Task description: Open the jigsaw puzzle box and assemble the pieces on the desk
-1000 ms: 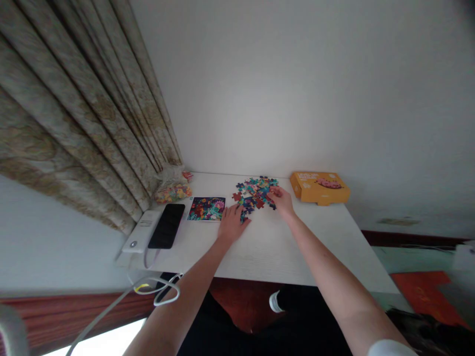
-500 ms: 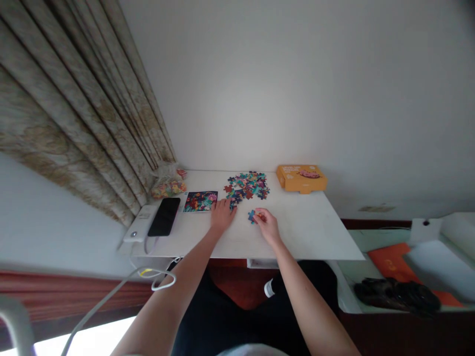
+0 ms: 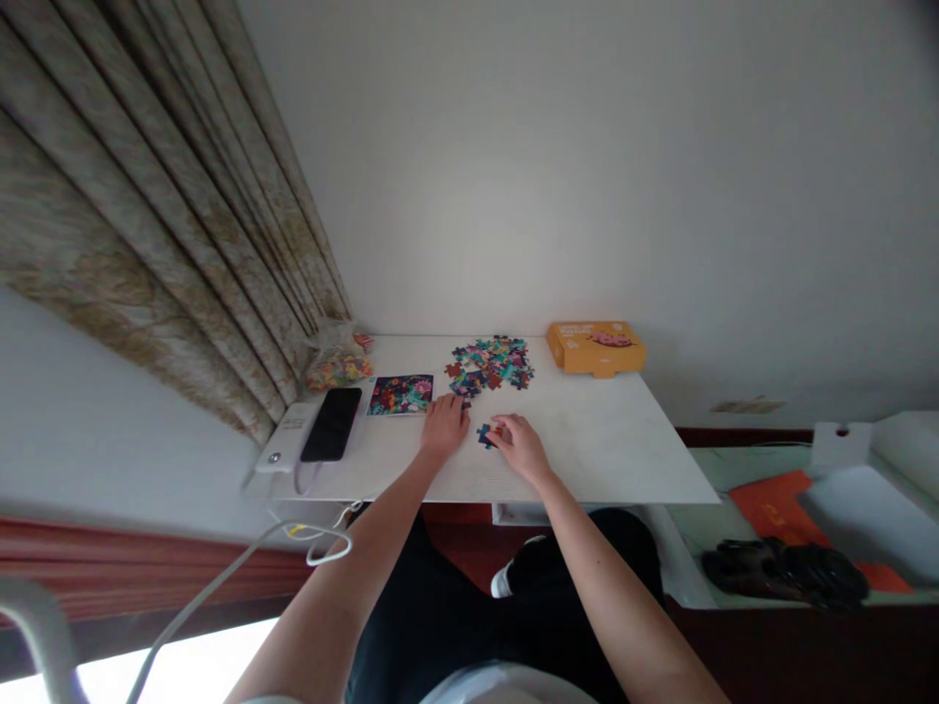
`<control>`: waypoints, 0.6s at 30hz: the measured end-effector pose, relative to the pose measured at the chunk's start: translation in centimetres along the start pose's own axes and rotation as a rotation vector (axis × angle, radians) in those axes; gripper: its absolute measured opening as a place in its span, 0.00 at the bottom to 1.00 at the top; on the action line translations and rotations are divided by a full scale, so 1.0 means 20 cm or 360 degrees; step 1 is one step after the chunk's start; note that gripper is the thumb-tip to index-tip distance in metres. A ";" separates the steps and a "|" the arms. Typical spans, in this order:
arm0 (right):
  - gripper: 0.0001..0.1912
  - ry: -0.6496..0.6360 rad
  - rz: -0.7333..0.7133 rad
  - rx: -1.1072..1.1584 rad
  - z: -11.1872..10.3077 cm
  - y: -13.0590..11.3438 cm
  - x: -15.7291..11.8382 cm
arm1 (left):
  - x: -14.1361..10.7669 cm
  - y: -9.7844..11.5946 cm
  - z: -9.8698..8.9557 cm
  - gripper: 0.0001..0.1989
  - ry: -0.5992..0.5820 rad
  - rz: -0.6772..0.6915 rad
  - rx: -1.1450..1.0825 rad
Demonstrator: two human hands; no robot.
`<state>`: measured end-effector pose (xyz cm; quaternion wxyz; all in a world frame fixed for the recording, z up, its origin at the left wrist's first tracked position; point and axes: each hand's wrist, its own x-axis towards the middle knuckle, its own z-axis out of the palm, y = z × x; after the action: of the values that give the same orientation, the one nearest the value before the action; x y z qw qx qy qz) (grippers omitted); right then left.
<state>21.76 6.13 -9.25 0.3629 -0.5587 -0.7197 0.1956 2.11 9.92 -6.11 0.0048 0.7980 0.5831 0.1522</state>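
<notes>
A loose heap of multicoloured jigsaw pieces [image 3: 490, 366] lies on the white table [image 3: 587, 450]. Below it, my right hand [image 3: 520, 448] pinches a small blue jigsaw piece [image 3: 487, 435] at its fingertips, a little apart from the heap. My left hand [image 3: 444, 427] rests on the table with its fingers at the heap's lower left edge, and nothing shows in its grip. To its left lies a square floral picture card [image 3: 400, 395].
An orange cardboard box [image 3: 596, 348] stands at the table's far edge. At the left are a black phone [image 3: 331, 424] on a white device [image 3: 283, 440] and a patterned bag [image 3: 338, 364] by the curtain [image 3: 147, 244]. A white cable [image 3: 308, 543] hangs below the table.
My right hand has come away from the heap toward the table's middle, carrying the blue piece, and now sits closer to my left hand. My view has tilted down, showing more of the floor.
</notes>
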 end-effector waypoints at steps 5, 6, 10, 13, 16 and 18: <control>0.15 -0.0128 -0.0142 -0.0027 -0.03 -0.04 -0.02 | -0.01 -0.01 -0.01 0.14 -0.0071 0.0190 -0.0078; 0.15 -0.0157 -0.0179 -0.0048 -0.04 -0.04 -0.03 | -0.01 -0.01 0.00 0.15 -0.0090 0.0215 -0.0090; 0.15 -0.0190 -0.0205 -0.0036 -0.05 -0.06 -0.03 | 0.00 -0.02 0.02 0.16 -0.0077 0.0199 -0.0106; 0.13 -0.0109 -0.0113 0.0034 -0.05 -0.06 -0.03 | 0.01 -0.02 0.03 0.17 -0.0020 0.0158 -0.0107; 0.10 -0.0049 -0.0052 0.0064 -0.05 -0.06 -0.03 | 0.04 -0.04 0.04 0.18 -0.0009 0.0108 -0.0090; 0.09 -0.0048 -0.0051 0.0066 -0.05 -0.07 -0.03 | 0.06 -0.05 0.04 0.19 -0.0029 0.0078 -0.0072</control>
<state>21.66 4.96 -7.86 0.3665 -0.5363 -0.7298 0.2130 1.67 11.62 -6.87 0.0243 0.8131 0.5597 0.1580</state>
